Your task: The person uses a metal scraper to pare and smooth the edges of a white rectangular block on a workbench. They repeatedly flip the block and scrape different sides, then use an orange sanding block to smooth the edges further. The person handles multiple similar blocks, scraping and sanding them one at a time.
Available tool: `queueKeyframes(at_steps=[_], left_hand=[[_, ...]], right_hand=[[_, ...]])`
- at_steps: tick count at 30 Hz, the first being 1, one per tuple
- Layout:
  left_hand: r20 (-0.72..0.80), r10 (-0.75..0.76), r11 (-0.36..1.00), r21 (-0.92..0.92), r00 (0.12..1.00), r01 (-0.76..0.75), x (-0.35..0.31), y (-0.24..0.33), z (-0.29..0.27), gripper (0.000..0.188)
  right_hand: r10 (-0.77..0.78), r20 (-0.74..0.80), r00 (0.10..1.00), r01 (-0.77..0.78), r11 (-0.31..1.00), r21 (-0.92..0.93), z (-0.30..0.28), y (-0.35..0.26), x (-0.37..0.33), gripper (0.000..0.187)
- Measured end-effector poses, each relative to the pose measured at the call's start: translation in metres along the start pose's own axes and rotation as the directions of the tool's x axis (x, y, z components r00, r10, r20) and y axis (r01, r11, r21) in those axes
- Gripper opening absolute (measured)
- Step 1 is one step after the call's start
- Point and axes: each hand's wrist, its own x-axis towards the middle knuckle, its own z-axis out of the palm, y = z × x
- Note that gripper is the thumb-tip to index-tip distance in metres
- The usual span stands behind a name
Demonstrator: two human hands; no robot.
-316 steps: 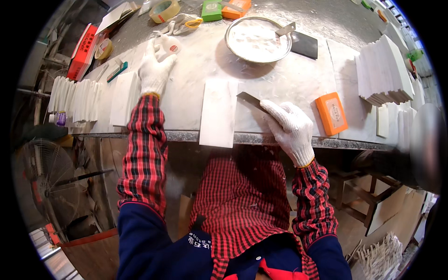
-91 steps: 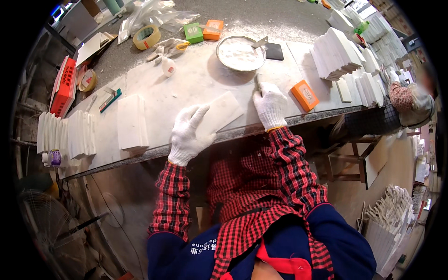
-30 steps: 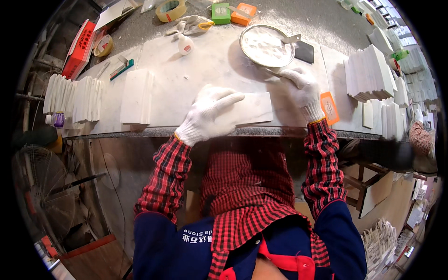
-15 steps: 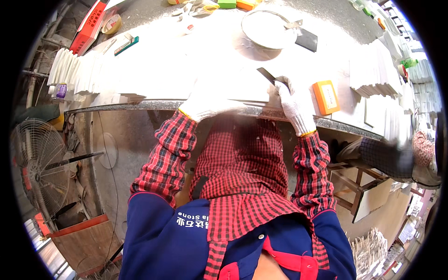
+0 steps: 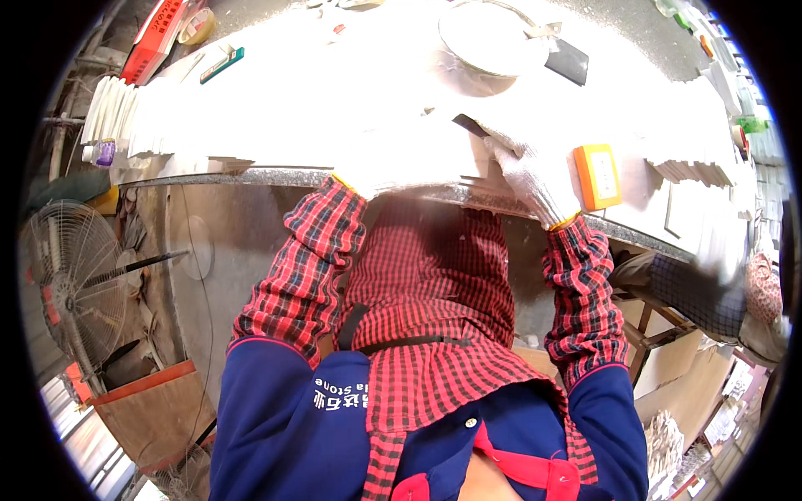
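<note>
In my gloved right hand [image 5: 539,179] is a dark, flat scraper blade [image 5: 469,125]; its end sticks out to the upper left over the work surface. My fingers are closed on it, just above the table's front edge. My left hand [image 5: 380,178], in a white glove with a yellow cuff, is at the same edge further left. Glare washes out its fingers, so their pose is lost. A pale, flat piece [image 5: 478,157] seems to lie between the two hands, its outline partly bleached out. Right of my right hand lies an orange box [image 5: 596,177] with a white label.
Farther back are a round white pan [image 5: 478,42] and a dark flat plate [image 5: 567,63]. Stacked white tiles stand left [image 5: 110,108] and right [image 5: 689,125]. A green-cased tool [image 5: 222,66] lies at the back left. Below stands a fan [image 5: 71,284]; another person's leg [image 5: 697,288] is at right.
The view has shifted a little. My left hand has moved right along the edge. My right hand has turned, its fingers now reaching further over the blade, which it still holds.
</note>
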Motion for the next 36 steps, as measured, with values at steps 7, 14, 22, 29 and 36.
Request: queueKeyframes(at_steps=[7,14,22,29,36], left_hand=[[0.054,-0.056,0.998,0.026,0.997,0.055,-0.017,-0.015,0.011,0.056],[0.102,-0.029,0.977,-0.209,0.994,0.05,0.013,0.041,-0.05,0.06],[-0.256,0.339,0.94,0.048,0.906,-0.338,0.025,0.039,-0.036,0.042],[-0.295,0.274,0.953,-0.041,0.915,-0.299,0.024,0.044,-0.041,0.043],[-0.085,-0.047,0.984,-0.178,0.995,0.032,0.01,0.056,-0.031,0.049]], right_hand=[[-0.141,0.039,0.989,0.144,0.984,-0.103,-0.01,-0.006,-0.001,0.032],[-0.221,0.016,0.975,0.222,0.972,-0.075,-0.002,0.009,-0.004,0.031],[-0.137,0.075,0.988,0.139,0.99,-0.033,-0.009,0.001,-0.012,0.03],[-0.165,-0.043,0.985,0.164,0.986,-0.009,0.004,0.03,-0.017,0.028],[0.354,-0.186,0.917,-0.159,0.748,0.644,-0.036,0.032,-0.055,0.039]])
